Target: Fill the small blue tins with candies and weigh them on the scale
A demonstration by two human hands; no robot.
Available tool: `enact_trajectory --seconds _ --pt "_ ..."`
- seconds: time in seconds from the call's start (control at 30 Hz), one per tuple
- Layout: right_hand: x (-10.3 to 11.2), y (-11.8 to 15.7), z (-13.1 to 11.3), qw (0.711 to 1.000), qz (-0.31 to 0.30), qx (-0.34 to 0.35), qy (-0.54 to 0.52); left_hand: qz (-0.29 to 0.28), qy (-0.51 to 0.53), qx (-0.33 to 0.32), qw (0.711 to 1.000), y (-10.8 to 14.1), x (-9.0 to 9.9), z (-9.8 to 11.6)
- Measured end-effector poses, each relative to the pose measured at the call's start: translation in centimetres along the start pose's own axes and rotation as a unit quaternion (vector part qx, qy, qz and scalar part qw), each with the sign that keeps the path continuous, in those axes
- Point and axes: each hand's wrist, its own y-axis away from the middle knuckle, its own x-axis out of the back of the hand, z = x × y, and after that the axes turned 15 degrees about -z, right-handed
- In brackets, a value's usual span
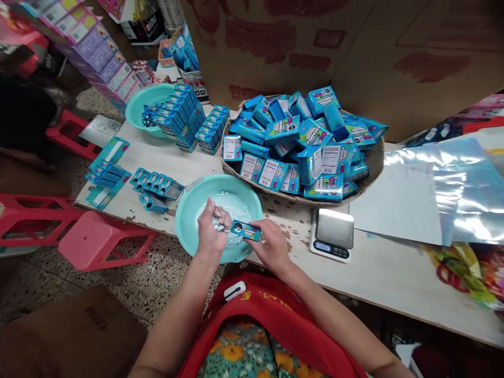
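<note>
My left hand (pixel 212 226) is curled around a small heap of pale candies (pixel 218 223), above the turquoise basin (pixel 184 210). More of these white-blue candies lie in the bottom of the basin. Between the fingers and thumb of my right hand (pixel 273 244) is a small blue candy box (pixel 249 231). Its end with a round hole points toward my left hand, close to the candies. The box is over the basin's right side.
A cardboard tray (pixel 374 178) heaped with blue boxes stands behind the basin. A digital scale (pixel 334 229) sits to the right, near plastic sheets (pixel 476 184). Small boxes (pixel 157 186) and a second turquoise basin (pixel 136 105) are on the left. A red stool (pixel 90 241) stands beside the table.
</note>
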Motion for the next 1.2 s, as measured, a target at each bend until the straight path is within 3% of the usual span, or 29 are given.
enact_trajectory --seconds 0.1,0.23,0.57,0.63,0.67,0.7,0.8,0.93,1.0,1.1,1.2 --pt "-1.2 -0.9 -0.3 1.000 -0.024 0.013 0.011 0.024 -0.087 -0.081 0.993 0.1 -0.5 -0.6" --pt "-1.7 -1.0 -0.4 0.999 -0.036 0.010 0.009 0.065 -0.129 -0.112 0.983 -0.1 0.1 -1.3" --pt "-1.6 -1.7 -0.1 0.999 -0.035 -0.002 -0.037 0.086 -0.068 -0.085 0.990 -0.9 1.2 -0.8" --pt "-0.9 -1.5 -0.1 0.996 -0.028 -0.013 -0.080 0.079 -0.125 -0.058 0.987 -1.2 2.3 -0.6" --pt "-0.3 -1.2 0.0 0.994 -0.022 -0.021 -0.104 0.075 -0.208 -0.037 0.975 -1.2 3.0 -0.6" --pt "0.4 -0.6 0.3 0.991 -0.013 -0.031 -0.127 0.067 -0.318 -0.010 0.946 -1.2 3.9 -0.7" --pt "3.1 2.0 2.2 0.983 0.034 -0.082 -0.159 0.024 -0.596 0.068 0.800 -0.7 7.0 -1.2" --pt "6.8 7.1 8.3 0.960 0.140 -0.208 -0.127 -0.033 -0.759 0.126 0.637 0.3 10.9 -1.9" --pt "8.4 9.1 12.0 0.938 0.199 -0.265 -0.105 -0.031 -0.809 0.144 0.569 0.5 12.3 -2.2" --pt "10.2 10.8 16.7 0.917 0.252 -0.303 -0.069 0.002 -0.836 0.129 0.533 0.5 13.1 -2.6" --pt "10.8 11.2 19.4 0.909 0.276 -0.303 -0.071 -0.012 -0.845 0.103 0.524 0.2 13.3 -3.1"
